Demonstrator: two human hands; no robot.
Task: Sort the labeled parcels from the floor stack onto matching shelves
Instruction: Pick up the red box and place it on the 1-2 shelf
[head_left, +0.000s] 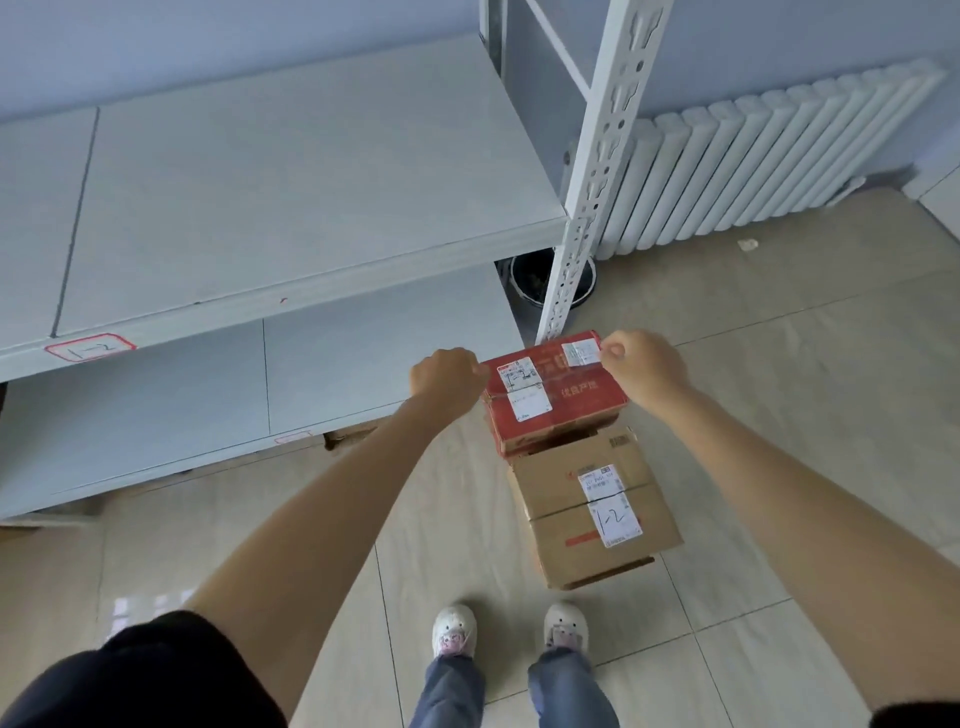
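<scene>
Both hands grip the red box (553, 392): left hand (447, 379) on its left edge, right hand (641, 369) on its right. A brown box (592, 512) marked 1-2 sits just below it.

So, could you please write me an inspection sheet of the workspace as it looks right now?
Surface: beige tiled floor; grey shelf tagged 1-2, a lower shelf beneath.
Job's things: red parcel on top of the brown parcel, which carries a handwritten 1-2 label; the red parcel's label is too blurred to read.
Clutter: paper scrap on the floor by the radiator; dark bucket behind the shelf post.
Grippers: left hand grips the red parcel's left edge; right hand grips its far right corner.
Cables: nothing seen.
Surroundings: pale blue wall.
</scene>
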